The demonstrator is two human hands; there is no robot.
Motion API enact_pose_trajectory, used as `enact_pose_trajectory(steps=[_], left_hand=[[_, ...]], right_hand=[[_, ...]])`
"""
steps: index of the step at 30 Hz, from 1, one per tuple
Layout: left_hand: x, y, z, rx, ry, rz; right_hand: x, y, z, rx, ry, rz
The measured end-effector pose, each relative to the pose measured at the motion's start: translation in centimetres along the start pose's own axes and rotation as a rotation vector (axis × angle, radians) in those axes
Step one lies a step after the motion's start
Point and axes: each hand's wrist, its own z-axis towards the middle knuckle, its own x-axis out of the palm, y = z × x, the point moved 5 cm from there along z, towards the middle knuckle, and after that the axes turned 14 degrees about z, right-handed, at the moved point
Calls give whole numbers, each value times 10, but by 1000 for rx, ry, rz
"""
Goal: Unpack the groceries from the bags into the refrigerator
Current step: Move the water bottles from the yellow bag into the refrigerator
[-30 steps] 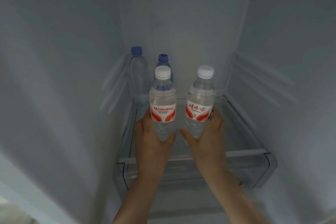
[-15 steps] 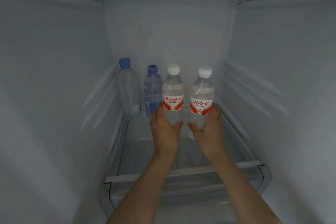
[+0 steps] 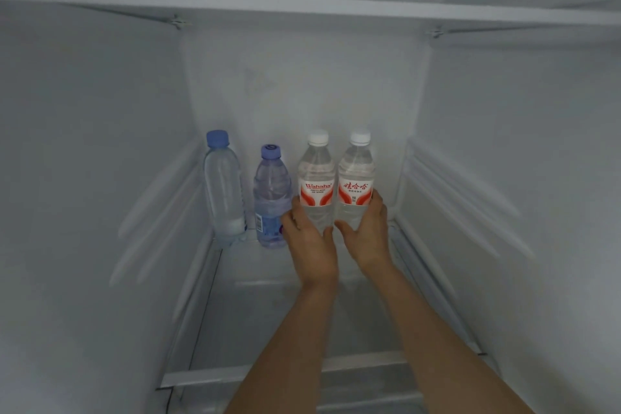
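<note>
Left hand (image 3: 311, 247) wraps around the low part of a clear water bottle with a white cap and a red and white label that reads Wahaha (image 3: 316, 183). Its thumb sits on the right side of that bottle and its fingers curl around the left side. Right hand (image 3: 368, 235) wraps around a second white-cap bottle with red Chinese writing on its label (image 3: 356, 181). Its fingers curl around the right side, just under the label. Both bottles stand up straight and touch each other side by side, right above the two hands. Both are near the back wall of the refrigerator (image 3: 302, 84), on the glass shelf (image 3: 268, 312). I cannot tell if their bottoms rest on the shelf, because the hands hide them.

Just to the left of the left hand stands a short bottle with a purple-blue cap and a blue label (image 3: 271, 198). The left hand's fingers are very close to it, maybe touching. Farther left, near the left wall, stands a taller clear bottle with a blue cap (image 3: 224, 188). Both arms reach in from the bottom of the view, over the front edge of the shelf. High above the hands, another white shelf (image 3: 302, 7) runs across the top.
</note>
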Motion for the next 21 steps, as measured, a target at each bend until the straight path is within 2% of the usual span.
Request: enact_pose_trajectory(steps=[8,13,21], left_hand=[[11,-3,6,5,-19,126],[7,-7,5,-87,64,235],[-18,4,-13,-82,148,138]], right_hand=[[4,-12,18,-39,32,8],[3,-19,20,-46,28,24],[-10,-20,-9,57,-8,-79]])
